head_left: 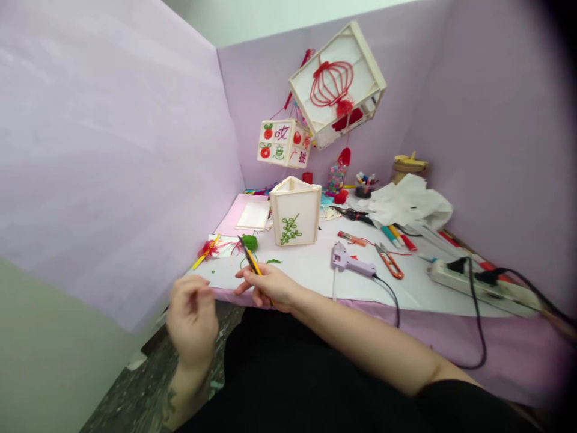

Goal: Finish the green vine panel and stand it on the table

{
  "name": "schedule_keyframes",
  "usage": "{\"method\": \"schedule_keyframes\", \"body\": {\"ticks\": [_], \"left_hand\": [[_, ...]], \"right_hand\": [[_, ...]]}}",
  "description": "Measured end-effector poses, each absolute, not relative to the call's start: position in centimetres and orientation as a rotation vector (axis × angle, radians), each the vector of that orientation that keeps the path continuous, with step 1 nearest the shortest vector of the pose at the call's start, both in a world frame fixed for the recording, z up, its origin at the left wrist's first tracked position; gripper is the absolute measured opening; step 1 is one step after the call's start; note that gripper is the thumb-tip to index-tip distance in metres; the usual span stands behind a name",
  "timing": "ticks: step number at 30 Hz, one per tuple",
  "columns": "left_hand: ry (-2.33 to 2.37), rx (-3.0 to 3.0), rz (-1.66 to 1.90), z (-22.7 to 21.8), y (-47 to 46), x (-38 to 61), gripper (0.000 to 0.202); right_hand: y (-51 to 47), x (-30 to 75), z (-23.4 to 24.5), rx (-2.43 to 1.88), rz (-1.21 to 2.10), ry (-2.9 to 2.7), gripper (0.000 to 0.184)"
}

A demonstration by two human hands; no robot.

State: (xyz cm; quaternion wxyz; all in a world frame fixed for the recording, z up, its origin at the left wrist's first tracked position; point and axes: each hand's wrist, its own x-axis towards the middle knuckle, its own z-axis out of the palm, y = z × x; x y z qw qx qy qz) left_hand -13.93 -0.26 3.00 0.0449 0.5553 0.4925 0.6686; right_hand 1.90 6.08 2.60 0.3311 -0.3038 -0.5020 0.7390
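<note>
From my remote seat I see my right hand [265,287] closed around a yellow-and-black tool [249,255] at lower centre of the frame, its dark tip slanting up toward the green yarn clump [250,242] just beyond. I judge it a small cutter or pen; I cannot tell which. My left hand [192,316] hangs off the table edge [315,300] at lower left, fingers loosely curled and blurred, and I cannot tell whether it pinches anything.

The risk I judge: if that tip is a blade, a slip could nick the white table cover or snag the soft, fuzzy yarn. The glue gun [349,261], right of centre, trails 1 black cord over the edge, and an elbow could drag it.

The 3-sided lantern [295,210] at centre has stiff cream frames and thin paper panels carrying a green sprig; red-handled snips [390,260] lie flat beside the gun.
</note>
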Motion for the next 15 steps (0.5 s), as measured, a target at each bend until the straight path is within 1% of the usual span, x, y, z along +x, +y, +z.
{"method": "schedule_keyframes", "body": {"ticks": [1,3,6,10,15], "left_hand": [[1.447,1.544,2.045,3.1,0.7,-13.4,0.021],[1.32,1.328,1.852,3.1,2.4,-12.6,0.036],[1.172,1.09,1.651,3.1,4.0,-12.2,0.045],[1.084,0.989,1.605,3.4,4.8,-12.2,0.048],[1.001,0.932,1.589,4.3,5.2,-12.0,0.04]], "right_hand": [[6.0,2.2,2.4,-0.775,1.953,-1.305,0.023],[5.8,2.4,1.9,-0.738,1.992,-1.306,0.03],[5.3,2.1,1.1,-0.701,2.029,-1.326,0.032],[5.1,1.9,0.8,-0.668,2.066,-1.361,0.044],[5.0,2.2,0.7,-0.648,2.096,-1.41,0.044]]}}
